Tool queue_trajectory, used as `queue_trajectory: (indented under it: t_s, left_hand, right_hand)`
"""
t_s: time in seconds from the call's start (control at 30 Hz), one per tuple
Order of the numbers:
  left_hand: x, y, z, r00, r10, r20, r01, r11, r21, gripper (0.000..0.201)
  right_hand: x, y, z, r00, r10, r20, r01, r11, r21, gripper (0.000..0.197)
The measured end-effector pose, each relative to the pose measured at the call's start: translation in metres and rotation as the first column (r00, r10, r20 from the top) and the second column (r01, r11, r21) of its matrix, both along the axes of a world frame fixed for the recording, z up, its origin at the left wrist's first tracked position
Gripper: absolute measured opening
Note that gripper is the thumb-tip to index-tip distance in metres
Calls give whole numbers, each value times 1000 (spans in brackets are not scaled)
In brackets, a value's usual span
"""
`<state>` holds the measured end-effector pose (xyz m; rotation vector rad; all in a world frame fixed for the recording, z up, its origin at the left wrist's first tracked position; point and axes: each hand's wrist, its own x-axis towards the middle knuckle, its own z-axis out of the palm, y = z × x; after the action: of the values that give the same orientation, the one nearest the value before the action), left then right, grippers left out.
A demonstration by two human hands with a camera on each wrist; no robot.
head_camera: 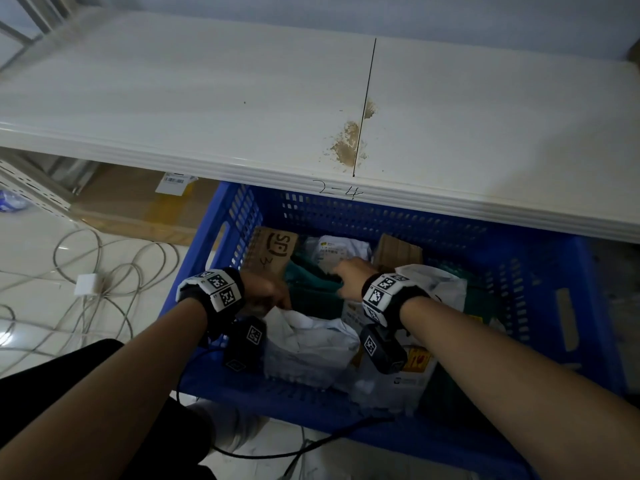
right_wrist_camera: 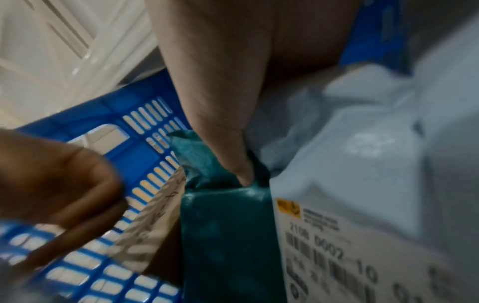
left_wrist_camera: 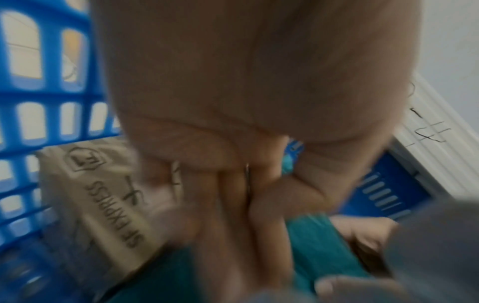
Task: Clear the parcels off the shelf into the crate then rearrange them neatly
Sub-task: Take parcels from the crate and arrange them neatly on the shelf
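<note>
Since the shelf [head_camera: 207, 98] at the top lies bare and the parcels [head_camera: 311, 341] sit in the crate [head_camera: 381, 216] at lower centre, we judge only tidying remains; our right hand [head_camera: 349, 271] grasps the teal parcel [head_camera: 311, 292], and of the left hand [head_camera: 266, 292] we cannot tell the grip.

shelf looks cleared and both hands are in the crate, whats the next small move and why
Probably push the teal parcel down level between the SF box and the white labelled bag: the right hand holds its crumpled end, which sticks up between those two.
</note>
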<state>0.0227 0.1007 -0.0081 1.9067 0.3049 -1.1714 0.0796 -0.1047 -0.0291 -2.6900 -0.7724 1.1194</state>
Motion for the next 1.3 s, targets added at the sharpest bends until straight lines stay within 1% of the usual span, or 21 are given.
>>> queue_trajectory:
  t_s: [0.03,0.1,0.17,0.23,0.3,0.37,0.4,0.47,0.53,0.6,0.63,0.67,0.73,0.77,0.8,0.87,0.93,1.07,1.17,1.23,1.3]
  left_hand:
    - [5,0,-3,991,33,129,-37,999,28,30]
    - [15,0,-7,925,154,348,-187,980,64,32]
    - [23,-4,-8,872,153,465,-222,970,96,26]
    - [25,-6,-7,904,-14,427,-57,987,152,16]
    - [22,-8,-4,925,-282,254,243,954,174,19]
    - [15,-11,1,882,-464,85,453,883,125,24]
    - [12,-12,1,870,-489,64,481,870,110,25]
    - [8,-11,-4,874,-479,82,472,877,95,25]
    - [2,-8,-5,881,-467,78,462,884,74,23]
    - [-1,-5,-8,890,-451,63,449,893,42,20]
    - [-3,-4,-10,899,-434,55,434,901,10,20]
    - [-4,-4,-10,908,-416,45,417,909,-15,20]
    - [-6,-6,-11,908,-418,30,419,907,-47,21]
    - [-6,-7,-12,900,-436,21,437,898,-58,22]
    - [-7,-9,-13,891,-454,14,453,889,-64,24]
    - [-8,-11,-15,885,-466,10,465,883,-60,26]
    - [-9,-12,-15,890,-456,15,456,889,-40,26]
    - [-6,-18,-4,869,-494,14,494,869,7,26]
    - [3,-31,11,858,-514,9,512,857,61,27]
    - [14,-48,22,836,-546,58,540,837,90,28]
    - [28,-71,30,819,-563,112,552,826,112,25]
  right_hand:
    - [-6,-2,1,1000,-8,-5,8,997,72,37]
    - [-19,-4,9,999,-13,-30,18,981,192,6]
    - [-31,-2,21,996,48,-70,-29,970,243,27]
    - [-41,-2,29,986,132,-101,-103,962,255,25]
    - [-45,-3,31,976,165,-143,-126,960,249,9]
    - [-44,-3,40,955,170,-244,-106,961,254,15]
    - [-41,-4,44,940,147,-307,-64,962,265,17]
    - [-30,-10,53,932,43,-360,70,953,295,25]
    - [-13,-23,49,969,-84,-231,152,945,291,28]
    - [2,-39,43,992,-110,-61,117,985,128,28]
    - [5,-46,41,993,-97,-70,98,995,16,28]
    - [6,-53,39,986,-77,-145,65,994,-86,28]
    - [-3,-60,45,923,-77,-376,-25,966,-257,28]
    - [-9,-62,49,887,-83,-455,-75,945,-319,31]
    - [-15,-65,50,875,-72,-480,-114,930,-348,37]
    - [-25,-70,49,894,-4,-447,-171,921,-349,46]
    - [-31,-75,47,926,25,-376,-145,944,-295,48]
    - [-32,-74,44,912,84,-402,-200,946,-255,43]
    - [-40,-81,41,949,-24,-315,-45,977,-210,25]
    - [-43,-84,55,944,-59,-325,-4,982,-191,44]
    - [-30,-79,67,926,-95,-365,20,979,-204,48]
